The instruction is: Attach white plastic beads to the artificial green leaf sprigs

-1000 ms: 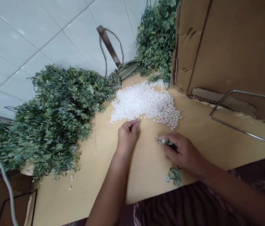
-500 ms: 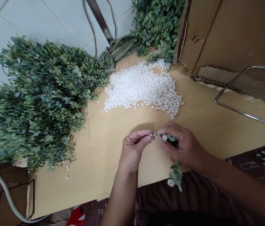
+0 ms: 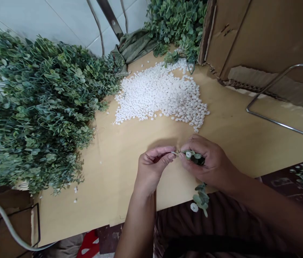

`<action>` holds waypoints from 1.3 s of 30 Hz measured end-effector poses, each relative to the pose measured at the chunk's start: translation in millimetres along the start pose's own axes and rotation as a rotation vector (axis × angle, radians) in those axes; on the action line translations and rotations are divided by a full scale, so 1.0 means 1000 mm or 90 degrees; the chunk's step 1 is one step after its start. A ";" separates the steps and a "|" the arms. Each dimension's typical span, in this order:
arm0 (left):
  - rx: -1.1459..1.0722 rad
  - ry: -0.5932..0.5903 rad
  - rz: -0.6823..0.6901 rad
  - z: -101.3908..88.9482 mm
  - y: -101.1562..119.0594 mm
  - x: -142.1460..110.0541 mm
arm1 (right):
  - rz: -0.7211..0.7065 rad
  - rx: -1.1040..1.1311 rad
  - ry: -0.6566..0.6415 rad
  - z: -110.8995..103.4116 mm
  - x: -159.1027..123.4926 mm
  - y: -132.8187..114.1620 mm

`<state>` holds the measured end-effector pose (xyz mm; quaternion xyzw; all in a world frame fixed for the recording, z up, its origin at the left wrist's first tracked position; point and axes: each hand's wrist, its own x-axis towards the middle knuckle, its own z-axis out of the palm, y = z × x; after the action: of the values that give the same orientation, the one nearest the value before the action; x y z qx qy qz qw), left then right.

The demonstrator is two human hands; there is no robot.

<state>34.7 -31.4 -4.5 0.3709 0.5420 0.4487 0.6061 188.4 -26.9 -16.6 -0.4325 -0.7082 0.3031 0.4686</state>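
Leafy sprig (image 3: 197, 156): clasped by right hand (image 3: 209, 159), fingers curled.
Left hand (image 3: 154, 165): fingertips pinching small white bead (image 3: 173, 153) at sprig's tip.

Bare left hand (image 3: 150, 168): drawn back from the loose heap of small round white pieces (image 3: 158, 95), fingertips now meeting the tip of the slender green leafy sprig (image 3: 197, 156).
Red-and-white item (image 3: 86, 243): come into view below.

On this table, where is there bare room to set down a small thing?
Bare: between the right hand and the wire frame; nearly bare: between the left hand and the foliage heap. Crowded: where that heap and the white pieces lie.
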 end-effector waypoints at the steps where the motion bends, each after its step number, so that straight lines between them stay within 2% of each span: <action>1: 0.009 0.000 0.004 0.000 0.000 0.000 | 0.003 0.002 -0.002 0.000 0.000 0.000; 12: 0.056 -0.015 0.023 0.000 0.002 0.000 | 0.025 -0.005 -0.028 0.000 -0.001 0.001; 19: 0.060 -0.007 0.015 0.000 0.004 -0.001 | -0.006 -0.002 -0.067 -0.003 0.001 0.002; 27: 0.089 -0.025 0.027 -0.003 0.003 0.001 | 0.018 0.016 -0.067 -0.004 -0.001 0.002; 39: -0.015 0.030 0.011 0.007 0.002 0.001 | 0.013 0.027 -0.013 0.002 -0.001 -0.001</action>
<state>41.2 -29.1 -2.0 0.3579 0.5476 0.4691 0.5933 187.0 -28.0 -17.1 -0.4266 -0.7017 0.3274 0.4674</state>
